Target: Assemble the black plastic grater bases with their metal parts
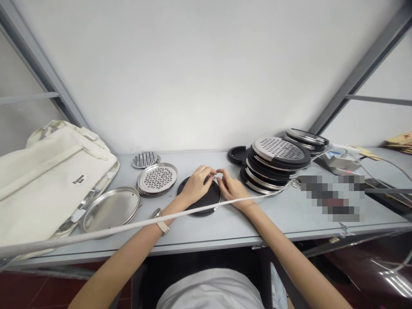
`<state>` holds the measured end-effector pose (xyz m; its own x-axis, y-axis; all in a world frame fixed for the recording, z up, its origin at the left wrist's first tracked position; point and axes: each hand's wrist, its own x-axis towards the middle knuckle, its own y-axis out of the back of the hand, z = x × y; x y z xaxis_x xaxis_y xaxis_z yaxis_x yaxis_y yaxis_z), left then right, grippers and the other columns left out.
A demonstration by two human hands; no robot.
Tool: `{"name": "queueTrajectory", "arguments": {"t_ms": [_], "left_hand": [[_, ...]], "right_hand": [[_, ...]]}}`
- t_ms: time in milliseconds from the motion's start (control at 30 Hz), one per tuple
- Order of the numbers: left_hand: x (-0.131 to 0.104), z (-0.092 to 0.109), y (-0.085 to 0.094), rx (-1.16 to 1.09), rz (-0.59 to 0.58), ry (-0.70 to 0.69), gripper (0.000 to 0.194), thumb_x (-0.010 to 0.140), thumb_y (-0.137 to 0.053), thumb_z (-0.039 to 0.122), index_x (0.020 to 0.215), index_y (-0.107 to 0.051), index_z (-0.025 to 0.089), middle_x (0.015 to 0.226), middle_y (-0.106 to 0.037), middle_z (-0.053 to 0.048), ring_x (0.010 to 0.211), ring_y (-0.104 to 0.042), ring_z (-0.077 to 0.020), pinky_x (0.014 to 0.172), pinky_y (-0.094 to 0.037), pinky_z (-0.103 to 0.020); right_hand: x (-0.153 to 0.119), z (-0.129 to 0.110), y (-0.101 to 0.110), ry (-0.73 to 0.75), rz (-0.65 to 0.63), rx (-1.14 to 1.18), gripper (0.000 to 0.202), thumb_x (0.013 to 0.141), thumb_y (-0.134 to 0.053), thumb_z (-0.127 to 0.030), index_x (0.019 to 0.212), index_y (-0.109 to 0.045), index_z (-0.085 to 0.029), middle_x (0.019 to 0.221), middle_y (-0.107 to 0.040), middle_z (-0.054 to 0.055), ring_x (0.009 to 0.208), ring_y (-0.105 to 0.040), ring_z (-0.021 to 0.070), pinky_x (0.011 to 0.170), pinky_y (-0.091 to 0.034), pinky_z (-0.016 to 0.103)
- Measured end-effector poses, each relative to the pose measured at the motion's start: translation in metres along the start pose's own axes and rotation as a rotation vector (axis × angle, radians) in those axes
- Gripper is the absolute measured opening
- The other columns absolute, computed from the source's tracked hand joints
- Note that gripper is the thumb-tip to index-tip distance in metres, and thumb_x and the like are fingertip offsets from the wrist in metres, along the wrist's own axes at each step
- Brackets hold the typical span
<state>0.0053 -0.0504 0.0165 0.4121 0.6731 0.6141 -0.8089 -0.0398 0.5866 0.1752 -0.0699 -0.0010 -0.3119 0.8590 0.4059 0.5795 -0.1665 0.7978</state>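
Observation:
A round black disc (pixel 206 200) with a thin metal edge lies on the grey table in front of me. My left hand (pixel 198 184) rests over its upper part, thumb and fingers pinched at the rim. Close beside it, my right hand (pixel 232 189) is at the disc's right upper edge, its fingers bent together. What the fingertips hold is too small to make out. Left of the disc sits a short stack of perforated metal plates (pixel 157 178). To the right stands a tall stack of black and metal discs, topped by a perforated plate (pixel 277 149).
A white bag (pixel 54 171) lies at the left, beside a plain metal plate (pixel 111 210). Small grater plates (pixel 144 159) sit near the wall. A white cable (pixel 128 224) crosses the view in front of my wrists. More discs (pixel 307 138) and a white box (pixel 343 163) are at the right.

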Motion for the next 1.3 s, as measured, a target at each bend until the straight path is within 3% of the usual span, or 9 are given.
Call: {"name": "queueTrajectory", "arguments": {"t_ms": [167, 400, 667, 867, 1300], "left_hand": [[0.004, 0.004, 0.002, -0.173, 0.042, 0.141, 0.009, 0.085, -0.053, 0.017, 0.089, -0.061, 0.019, 0.086, -0.066, -0.001, 0.078, -0.06, -0.0127, 0.068, -0.045, -0.023], [0.004, -0.011, -0.001, -0.431, 0.138, 0.275, 0.01, 0.082, -0.058, 0.024, 0.086, -0.061, 0.016, 0.078, -0.064, -0.003, 0.073, -0.062, -0.0125, 0.07, -0.048, -0.024], [0.008, -0.008, -0.001, -0.681, 0.076, 0.422, 0.017, 0.077, -0.064, 0.028, 0.083, -0.06, 0.013, 0.072, -0.063, -0.002, 0.067, -0.064, -0.0122, 0.061, -0.049, -0.021], [0.006, -0.007, -0.002, -0.678, 0.06, 0.439, 0.016, 0.077, -0.064, 0.027, 0.083, -0.06, 0.013, 0.071, -0.064, -0.003, 0.066, -0.064, -0.0121, 0.063, -0.05, -0.022], [0.004, -0.017, -0.005, -0.533, 0.077, 0.45, 0.015, 0.078, -0.062, 0.028, 0.079, -0.06, 0.013, 0.072, -0.064, -0.003, 0.064, -0.062, -0.0115, 0.065, -0.051, -0.023]], "right_hand": [[0.0, 0.001, -0.001, 0.021, -0.018, 0.005, 0.026, 0.095, -0.031, -0.034, 0.113, -0.043, -0.02, 0.062, -0.052, -0.003, 0.052, -0.054, 0.0156, 0.054, -0.034, 0.023], [0.0, 0.003, -0.002, 0.034, -0.003, -0.009, 0.018, 0.094, -0.033, -0.029, 0.102, -0.047, -0.021, 0.06, -0.051, -0.003, 0.049, -0.049, 0.0135, 0.052, -0.031, 0.022], [-0.001, -0.002, 0.002, 0.034, -0.017, 0.0, 0.022, 0.094, -0.034, -0.038, 0.098, -0.048, -0.02, 0.058, -0.051, -0.003, 0.048, -0.049, 0.0129, 0.05, -0.03, 0.021], [0.0, 0.0, 0.002, 0.031, -0.015, -0.046, 0.024, 0.096, -0.029, -0.034, 0.106, -0.047, -0.021, 0.071, -0.061, 0.002, 0.058, -0.057, 0.0158, 0.055, -0.034, 0.023], [0.002, 0.005, -0.002, -0.002, -0.092, -0.239, 0.025, 0.097, -0.028, -0.03, 0.086, -0.049, -0.02, 0.065, -0.06, 0.002, 0.056, -0.055, 0.0158, 0.055, -0.024, 0.026]]}}
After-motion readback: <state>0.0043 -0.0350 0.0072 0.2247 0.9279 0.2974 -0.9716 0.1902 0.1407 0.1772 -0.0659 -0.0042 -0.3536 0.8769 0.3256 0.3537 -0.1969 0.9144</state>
